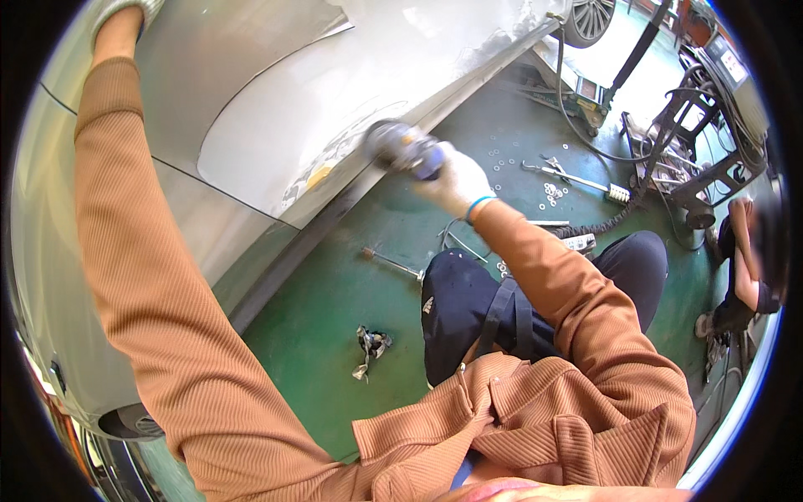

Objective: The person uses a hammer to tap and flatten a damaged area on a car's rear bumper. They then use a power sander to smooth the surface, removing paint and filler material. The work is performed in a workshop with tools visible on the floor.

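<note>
Power tool (406,151) in curled right hand (459,181)

- Power tool (406,151): black and blue
- Right hand (458,180): gloved white, edged in blue
- Car side (268,125): silver-grey, patched white and yellowish
- Jacket (535,268): brown, finely ribbed
- Trousers (456,301): dark navy, white-marked
- Floor (305,293): green

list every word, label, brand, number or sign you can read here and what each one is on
No text is quoted here:
Power tool in the right hand: motion-blurred, no lettering legible.
Dark trousers: small white logo, left unnamed.
Machine at upper right: pale label, too small to read.
Green floor jack: faint marking, too small to read.
White block between the knees: dark marks, too small to read.
</note>
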A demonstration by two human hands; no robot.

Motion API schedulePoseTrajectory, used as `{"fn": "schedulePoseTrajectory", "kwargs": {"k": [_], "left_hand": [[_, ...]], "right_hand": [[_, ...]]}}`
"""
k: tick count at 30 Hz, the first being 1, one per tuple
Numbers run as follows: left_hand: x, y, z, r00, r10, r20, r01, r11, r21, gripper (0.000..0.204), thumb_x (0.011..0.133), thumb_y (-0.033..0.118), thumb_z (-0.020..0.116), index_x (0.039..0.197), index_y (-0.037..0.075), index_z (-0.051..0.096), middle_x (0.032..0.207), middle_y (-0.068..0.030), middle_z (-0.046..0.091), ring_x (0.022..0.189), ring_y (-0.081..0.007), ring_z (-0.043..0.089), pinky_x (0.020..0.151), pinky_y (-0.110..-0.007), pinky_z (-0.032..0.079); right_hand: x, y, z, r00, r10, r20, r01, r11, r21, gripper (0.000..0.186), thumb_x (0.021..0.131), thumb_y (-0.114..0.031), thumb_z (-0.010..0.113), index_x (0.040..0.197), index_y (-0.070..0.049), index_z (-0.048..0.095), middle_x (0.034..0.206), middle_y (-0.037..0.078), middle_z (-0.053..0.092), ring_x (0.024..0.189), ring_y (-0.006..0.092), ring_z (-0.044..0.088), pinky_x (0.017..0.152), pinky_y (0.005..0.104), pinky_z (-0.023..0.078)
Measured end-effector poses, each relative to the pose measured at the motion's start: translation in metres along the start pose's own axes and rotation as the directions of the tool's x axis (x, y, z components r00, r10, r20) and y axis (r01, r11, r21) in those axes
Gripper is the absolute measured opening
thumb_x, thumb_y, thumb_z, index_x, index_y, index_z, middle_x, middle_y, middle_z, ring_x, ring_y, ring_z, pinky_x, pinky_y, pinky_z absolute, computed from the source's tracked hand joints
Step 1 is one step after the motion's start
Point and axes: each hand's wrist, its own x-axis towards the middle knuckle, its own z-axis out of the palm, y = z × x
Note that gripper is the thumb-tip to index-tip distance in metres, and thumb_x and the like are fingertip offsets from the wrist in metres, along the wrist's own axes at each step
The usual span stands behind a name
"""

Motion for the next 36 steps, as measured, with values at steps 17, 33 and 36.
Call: {"fn": "schedulePoseTrajectory", "kwargs": {"k": [17, 33, 36], "left_hand": [[0.044, -0.057, 0.057, 0.986, 0.139, -0.094, -0.123, 0.981, 0.151, 0.098, 0.087, 0.082, 0.065, 0.156, 0.012, 0.057, 0.155, -0.0197, 0.06, 0.145, -0.0394, 0.054, 0.122, -0.048, 0.042], [0.037, -0.036, 0.052, 0.992, 0.058, -0.108, -0.028, 0.967, 0.254, 0.1, 0.087, 0.09, 0.056, 0.158, 0.019, 0.056, 0.162, -0.0119, 0.056, 0.148, -0.0363, 0.053, 0.122, -0.05, 0.042], [0.03, -0.041, 0.047, 0.995, 0.02, -0.093, 0.002, 0.974, 0.227, 0.098, 0.087, 0.089, 0.056, 0.157, 0.02, 0.056, 0.162, -0.0115, 0.056, 0.148, -0.0363, 0.053, 0.122, -0.05, 0.042]], "right_hand": [[0.033, -0.05, -0.024, 0.977, -0.212, 0.035, 0.215, 0.961, -0.172, 0.058, 0.079, -0.041, 0.083, 0.124, -0.008, 0.066, 0.113, 0.022, 0.076, 0.107, 0.0432, 0.073, 0.096, 0.0473, 0.059], [0.093, 0.009, -0.124, 0.981, 0.073, -0.177, -0.075, 0.997, -0.004, 0.047, 0.079, -0.035, 0.079, 0.116, -0.007, 0.076, 0.111, 0.025, 0.077, 0.107, 0.0435, 0.073, 0.094, 0.0454, 0.059], [0.079, 0.008, -0.102, 0.985, -0.093, -0.143, 0.084, 0.994, -0.07, 0.048, 0.077, -0.036, 0.079, 0.117, -0.008, 0.076, 0.109, 0.024, 0.078, 0.107, 0.0427, 0.074, 0.095, 0.0441, 0.059]]}}
